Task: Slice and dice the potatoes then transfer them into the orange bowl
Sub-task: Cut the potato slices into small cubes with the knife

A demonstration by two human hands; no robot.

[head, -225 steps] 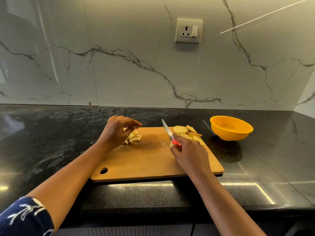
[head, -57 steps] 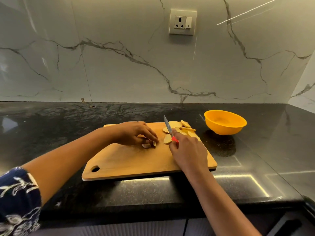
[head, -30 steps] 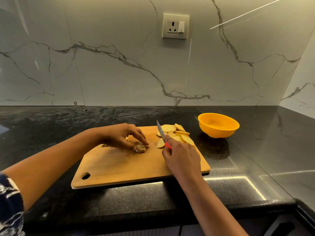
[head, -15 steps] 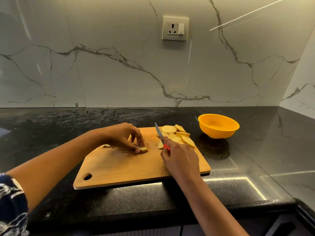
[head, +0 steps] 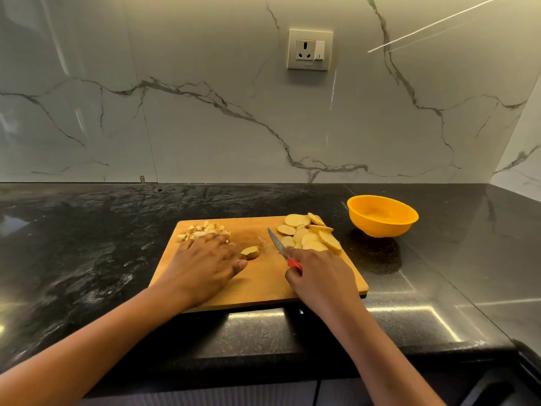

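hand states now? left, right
Left hand: open, flat on the board, holding nothing.
Right hand: closed on the knife.

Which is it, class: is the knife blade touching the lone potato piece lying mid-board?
Apart. The head view shows bare cutting board between the knife and the lone potato piece; the right hand holds the knife.

Two bare forearms, no sleeves showing. Left hand (head: 205,265) and right hand (head: 322,276): no rings, watch or gloves visible. Short, unpainted nails.
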